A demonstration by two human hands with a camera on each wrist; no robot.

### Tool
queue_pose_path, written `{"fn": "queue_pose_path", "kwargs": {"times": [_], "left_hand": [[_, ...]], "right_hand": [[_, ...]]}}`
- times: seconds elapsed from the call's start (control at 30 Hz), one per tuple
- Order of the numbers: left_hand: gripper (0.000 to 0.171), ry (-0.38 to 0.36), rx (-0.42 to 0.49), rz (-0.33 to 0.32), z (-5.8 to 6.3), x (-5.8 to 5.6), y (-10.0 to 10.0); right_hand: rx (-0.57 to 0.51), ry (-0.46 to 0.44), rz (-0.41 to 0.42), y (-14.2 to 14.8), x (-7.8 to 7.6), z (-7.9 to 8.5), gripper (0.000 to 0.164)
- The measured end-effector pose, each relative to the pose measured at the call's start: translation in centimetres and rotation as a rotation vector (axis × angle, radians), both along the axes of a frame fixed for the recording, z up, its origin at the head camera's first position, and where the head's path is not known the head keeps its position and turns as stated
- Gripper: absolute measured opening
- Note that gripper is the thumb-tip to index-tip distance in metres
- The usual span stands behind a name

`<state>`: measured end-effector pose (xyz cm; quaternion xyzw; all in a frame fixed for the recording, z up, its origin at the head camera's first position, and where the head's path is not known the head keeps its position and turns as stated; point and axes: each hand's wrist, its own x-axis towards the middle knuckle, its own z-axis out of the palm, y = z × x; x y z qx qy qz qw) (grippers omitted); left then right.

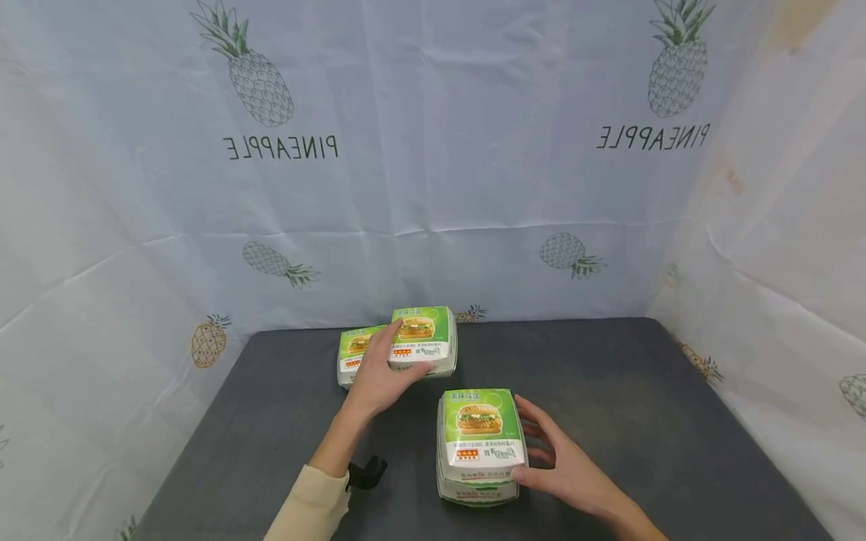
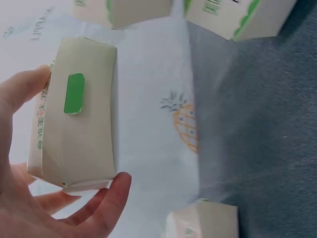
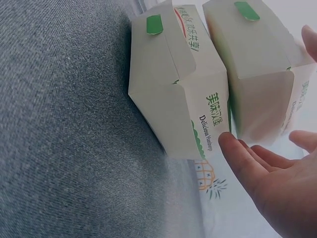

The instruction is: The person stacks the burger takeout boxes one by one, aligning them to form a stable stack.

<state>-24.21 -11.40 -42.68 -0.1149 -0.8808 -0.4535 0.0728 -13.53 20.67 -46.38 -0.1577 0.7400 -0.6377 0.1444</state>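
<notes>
My left hand (image 1: 382,376) grips a green and white burger box (image 1: 422,338) by its sides, thumb in front and fingers behind. In the left wrist view, that box (image 2: 81,114) sits between thumb and fingers, raised off the table. Just left of it, partly covered by the hand, stands another burger box (image 1: 353,357). Nearer me is a stack of two boxes, an upper burger box (image 1: 482,436) on a lower burger box (image 1: 476,494). At the stack's right side is my right hand (image 1: 564,466), its fingers extended; in the right wrist view a fingertip meets the lower box (image 3: 208,119).
All of this is on a dark grey table (image 1: 609,391). A white cloth printed with pineapples (image 1: 440,188) hangs behind and along both sides. A black strap (image 1: 367,473) shows near the left cuff.
</notes>
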Motion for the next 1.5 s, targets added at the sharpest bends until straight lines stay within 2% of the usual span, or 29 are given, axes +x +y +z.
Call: {"fn": "queue_pose_path", "kwargs": {"times": [0.3, 0.8, 1.5], "left_hand": [[0.097, 0.035, -0.017, 0.004, 1.8, 1.1, 0.1], [0.094, 0.097, 0.013, -0.039, 3.8, 3.7, 1.2], [0.09, 0.127, 0.033, -0.096, 3.0, 6.5, 2.8]], "right_hand": [[0.017, 0.011, -0.004, -0.1, 0.0, 0.3, 0.085], [0.022, 0.01, -0.011, -0.2, 0.0, 0.6, 0.084], [0.039, 0.073, -0.023, -0.1, 0.3, 0.6, 0.078]]}}
